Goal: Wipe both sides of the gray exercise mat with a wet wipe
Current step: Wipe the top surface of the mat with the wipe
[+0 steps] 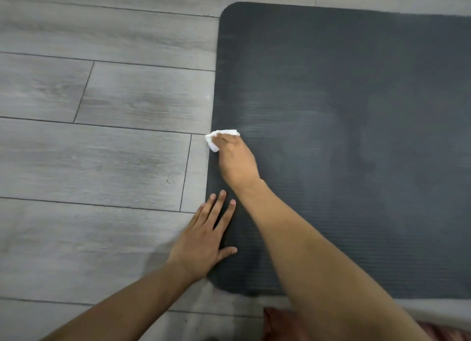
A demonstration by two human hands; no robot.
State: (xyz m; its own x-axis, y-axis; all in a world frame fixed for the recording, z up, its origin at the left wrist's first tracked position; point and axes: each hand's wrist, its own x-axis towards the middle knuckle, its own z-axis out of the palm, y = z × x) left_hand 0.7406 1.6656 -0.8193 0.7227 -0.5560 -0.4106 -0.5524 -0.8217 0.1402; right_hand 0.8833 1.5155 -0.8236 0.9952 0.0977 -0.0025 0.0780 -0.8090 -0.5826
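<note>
The dark gray exercise mat (356,111) lies flat on the floor and fills the right half of the view, its left short edge running top to bottom. My right hand (235,159) grips a crumpled white wet wipe (216,138) and presses it on the mat's left edge, about halfway along it. My left hand (207,236) lies flat with straight, spread fingers across the mat's near-left corner, partly on the floor. Pale streaks show on the mat's surface near the wipe.
Gray wood-look plank floor (102,149) spreads out to the left of the mat and beyond its far edge. A reddish patterned piece of cloth (280,323) shows at the bottom edge, beside my right forearm.
</note>
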